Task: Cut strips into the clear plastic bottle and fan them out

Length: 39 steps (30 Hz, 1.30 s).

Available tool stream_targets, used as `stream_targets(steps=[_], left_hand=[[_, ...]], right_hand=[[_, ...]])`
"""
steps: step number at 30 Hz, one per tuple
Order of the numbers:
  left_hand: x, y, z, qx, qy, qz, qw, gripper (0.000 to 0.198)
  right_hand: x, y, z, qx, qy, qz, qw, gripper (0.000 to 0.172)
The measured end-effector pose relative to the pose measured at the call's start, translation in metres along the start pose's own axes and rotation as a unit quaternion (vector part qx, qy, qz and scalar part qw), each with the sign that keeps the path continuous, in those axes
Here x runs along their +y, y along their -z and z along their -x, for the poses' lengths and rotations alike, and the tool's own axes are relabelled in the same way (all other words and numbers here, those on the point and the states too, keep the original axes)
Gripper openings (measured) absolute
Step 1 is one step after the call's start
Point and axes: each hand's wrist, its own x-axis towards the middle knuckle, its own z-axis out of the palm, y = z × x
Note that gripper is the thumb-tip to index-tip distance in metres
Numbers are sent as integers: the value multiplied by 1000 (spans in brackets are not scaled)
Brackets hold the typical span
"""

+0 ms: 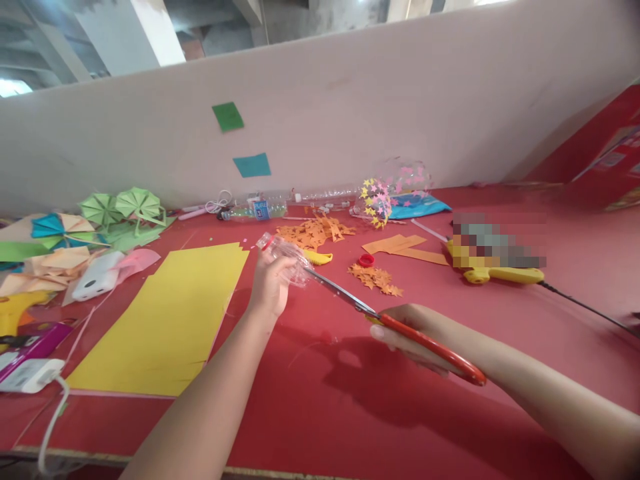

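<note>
My left hand (271,285) is closed around a clear plastic bottle piece (300,269), its neck with a red ring tilted up to the left. In my right hand (417,323) are scissors (425,343) with red handles, gripped around the handles. Their blades point left and the tips meet the lower right edge of the bottle piece; whether they are cutting into it I cannot tell. Just behind lies a small curved yellow object (319,257). Near the blades are a red bottle cap (367,261) and small orange paper stars (379,280).
Yellow paper sheets (165,320) lie to the left, near folded green paper shapes (123,208). Orange paper cutouts (317,232) and a plastic bottle (255,209) lie farther back. A yellow glue gun (515,274) with a black cord is at right. A pale wall (320,113) closes the far side.
</note>
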Motion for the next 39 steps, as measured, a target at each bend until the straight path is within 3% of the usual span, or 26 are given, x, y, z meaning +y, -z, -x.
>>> stream_targets(steps=[5,15,27,32,39], left_hand=[[-3,-2,4,-18,-9,-29,999,41],[-9,-2,4,-13,-12,-33,999,38],[-6,-4,5,-11,-16,-31,999,38],[-7,-5,5,-19,-5,-22,1000,37],[-7,-7,9,-36,10,-16,999,38]], right_hand=[[-3,3,4,-15,20,9,1000,45],[16,-4,-12,32,-19,-8,999,45],[6,-6,-8,30,-55,-5,998,48],[-1,-3,-2,-11,-1,-41,999,45],[8,-6,-4,7,11,-50,999,43]])
